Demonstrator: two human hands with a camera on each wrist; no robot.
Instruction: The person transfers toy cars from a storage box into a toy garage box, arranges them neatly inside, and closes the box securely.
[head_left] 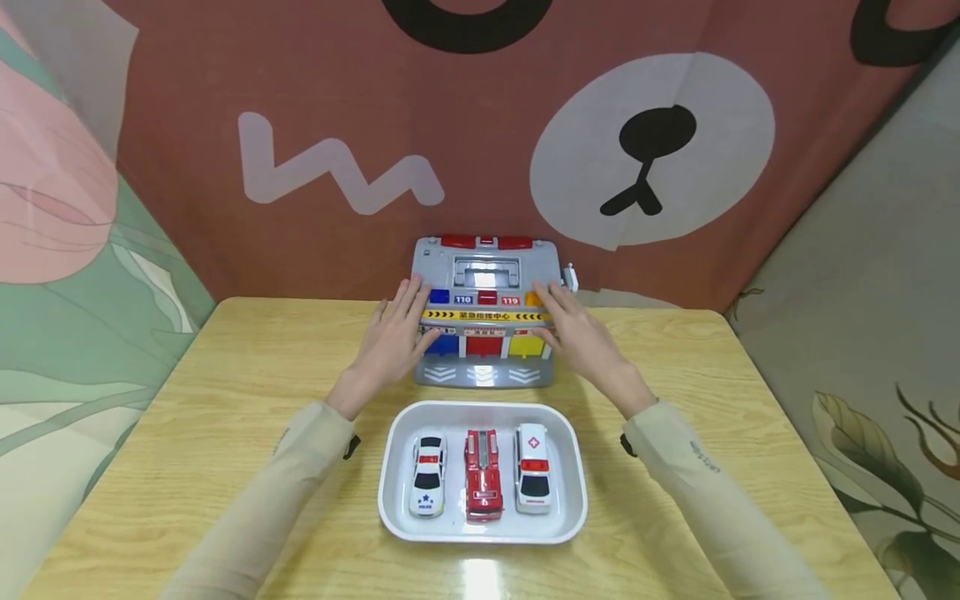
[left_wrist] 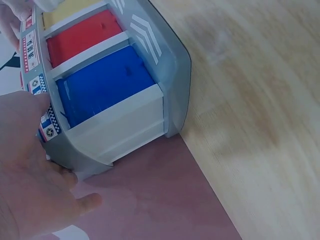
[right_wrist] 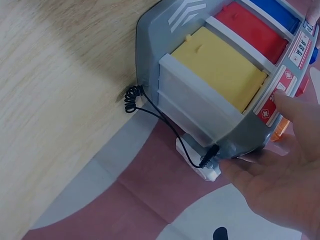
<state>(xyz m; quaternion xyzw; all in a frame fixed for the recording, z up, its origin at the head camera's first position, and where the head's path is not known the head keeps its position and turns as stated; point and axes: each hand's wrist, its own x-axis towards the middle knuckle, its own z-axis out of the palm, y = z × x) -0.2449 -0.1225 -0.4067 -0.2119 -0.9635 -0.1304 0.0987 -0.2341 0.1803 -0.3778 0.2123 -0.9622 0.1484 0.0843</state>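
Three toy vehicles (head_left: pixel 483 483) lie untouched in the tray (head_left: pixel 578 475) at lower centre, apparently yet to be handled, while the left hand (head_left: pixel 392 340) and right hand (head_left: pixel 591 342) have fingers clamped on the sides of the toy garage (head_left: pixel 486 316) mid-frame, seemingly already positioned on the surface (head_left: pixel 262 375).

Behind the toy station (head_left: pixel 486 317), passage is limited by the red backdrop (head_left: pixel 480 117); the station's sides are flanked by the left hand (head_left: pixel 390 337), right hand (head_left: pixel 592 337) and a coiled cord (right_wrist: pixel 131 98). In front, a narrow gap is bounded by the white tray (head_left: pixel 482 537); outward, wide bench (head_left: pixel 285 358) room is offered.
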